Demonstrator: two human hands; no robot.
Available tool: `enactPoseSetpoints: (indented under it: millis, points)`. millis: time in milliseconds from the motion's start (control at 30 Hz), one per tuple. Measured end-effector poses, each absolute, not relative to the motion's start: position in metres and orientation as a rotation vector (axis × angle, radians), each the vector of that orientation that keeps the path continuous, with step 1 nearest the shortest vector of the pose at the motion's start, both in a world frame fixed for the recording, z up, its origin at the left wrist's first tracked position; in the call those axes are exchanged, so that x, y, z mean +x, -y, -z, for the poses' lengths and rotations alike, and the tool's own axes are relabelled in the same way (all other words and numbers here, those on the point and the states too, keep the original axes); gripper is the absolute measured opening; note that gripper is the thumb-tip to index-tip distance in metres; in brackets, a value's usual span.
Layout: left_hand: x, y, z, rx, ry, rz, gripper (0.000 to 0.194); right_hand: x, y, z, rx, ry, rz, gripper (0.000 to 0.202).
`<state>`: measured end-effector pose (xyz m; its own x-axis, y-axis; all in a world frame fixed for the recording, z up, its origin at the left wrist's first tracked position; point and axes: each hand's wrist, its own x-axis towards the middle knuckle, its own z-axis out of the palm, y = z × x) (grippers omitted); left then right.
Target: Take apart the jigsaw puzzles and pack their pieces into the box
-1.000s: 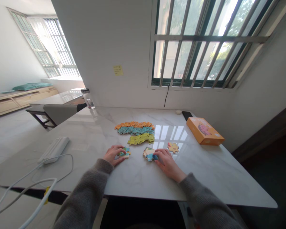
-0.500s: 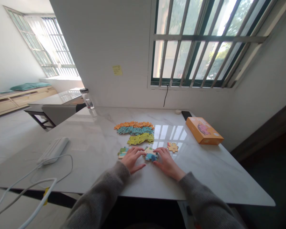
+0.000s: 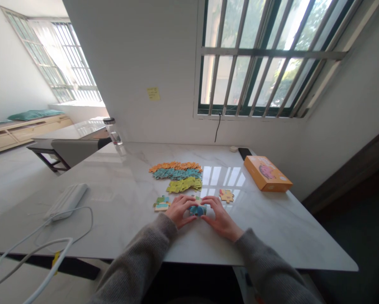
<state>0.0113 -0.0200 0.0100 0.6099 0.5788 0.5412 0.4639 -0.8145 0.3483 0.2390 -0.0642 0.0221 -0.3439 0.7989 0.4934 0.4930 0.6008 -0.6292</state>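
Between my two hands, joined jigsaw puzzle pieces (image 3: 197,210) with a blue shape lie on the table. My left hand (image 3: 180,212) curls round their left side, thumb and fingertips touching the edge. From the right, my right hand (image 3: 220,218) grips the same pieces in a like way; fingers hide part of them. Beside my left hand rest green and cream puzzle pieces (image 3: 161,204). A tan puzzle piece (image 3: 227,195) lies just beyond my right hand. Further back are a green pile (image 3: 185,185), a blue pile (image 3: 177,173) and an orange pile (image 3: 173,166) of pieces.
The white marbled table (image 3: 126,181) carries an orange box (image 3: 268,174) at right, with a black phone (image 3: 244,152) behind it. At far left stands a clear bottle (image 3: 114,133). A white power strip (image 3: 67,202) with trailing cables (image 3: 91,219) lies at left.
My hands have drawn closer together, and their fingers now close in on the puzzle pieces from both sides. The view has shifted slightly.
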Motion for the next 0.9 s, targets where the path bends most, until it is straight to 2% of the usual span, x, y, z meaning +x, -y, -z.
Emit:
enactPoseSetpoints:
  millis: [200, 300, 500, 600, 700, 800, 900]
  points:
    - [0.025, 0.029, -0.014, 2.545, -0.955, -1.261, 0.041, 0.233, 0.064, -0.022, -1.062, 1.829, -0.664, 0.045]
    - [0.032, 0.035, -0.012, 2.529, -0.834, -1.219, 0.046, 0.232, 0.059, -0.02, -1.076, 1.696, -0.72, 0.038]
    - [0.031, 0.044, -0.015, 2.584, -0.767, -1.103, 0.044, 0.235, 0.056, -0.022, -1.053, 1.613, -0.741, 0.037]
    - [0.029, 0.042, -0.015, 2.659, -0.791, -1.117, 0.032, 0.235, 0.058, -0.025, -1.03, 1.637, -0.815, 0.038]
    - [0.027, 0.039, -0.015, 2.688, -0.844, -1.208, 0.023, 0.234, 0.06, -0.025, -1.004, 1.624, -0.905, 0.044]
    - [0.027, 0.037, -0.015, 2.676, -0.952, -1.351, 0.03, 0.232, 0.06, -0.023, -0.967, 1.624, -1.006, 0.054]
    - [0.029, 0.038, -0.015, 2.754, -0.867, -1.351, 0.032, 0.233, 0.057, -0.02, -0.977, 1.551, -0.997, 0.056]
